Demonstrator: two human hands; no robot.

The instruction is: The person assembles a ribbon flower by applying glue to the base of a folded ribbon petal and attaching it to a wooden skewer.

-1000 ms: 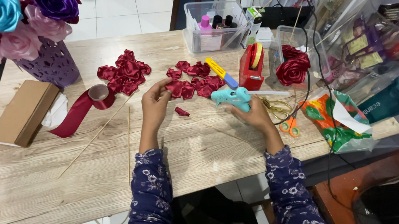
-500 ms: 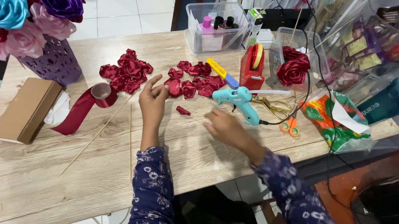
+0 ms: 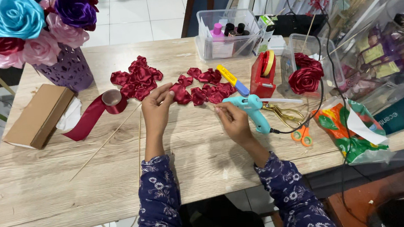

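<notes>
The left hand [image 3: 155, 106] pinches a red ribbon petal [image 3: 180, 94] between thumb and fingers, at the edge of the scattered petals [image 3: 209, 85] on the bench [image 3: 54, 184]. The right hand [image 3: 233, 120] rests with fingers curled, holding nothing that can be made out — just beside the blue glue gun [image 3: 251, 108], which lies near the scissors [image 3: 293, 121].

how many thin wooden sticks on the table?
2. One stick runs diagonally below the ribbon roll; a second stick lies beside the left hand. Others may be hidden.
</notes>
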